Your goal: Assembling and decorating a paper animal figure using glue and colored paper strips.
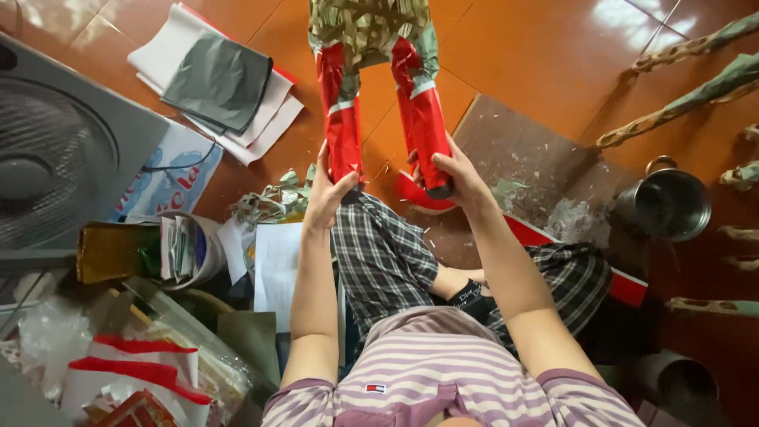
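- Red-and-green paper-wrapped figure (371,71) with two tube legs, held out over the orange tiled floor (538,55), above the person's knees.
- Left hand (328,194) wrapped round the lower end of the left red leg, fingers closed.
- Right hand (452,175) clasps the right leg's foot end, closed.
- Judgement: steady both legs evenly; squeezing could crush the paper.
- Steel pot (668,202) well apart, to the right.
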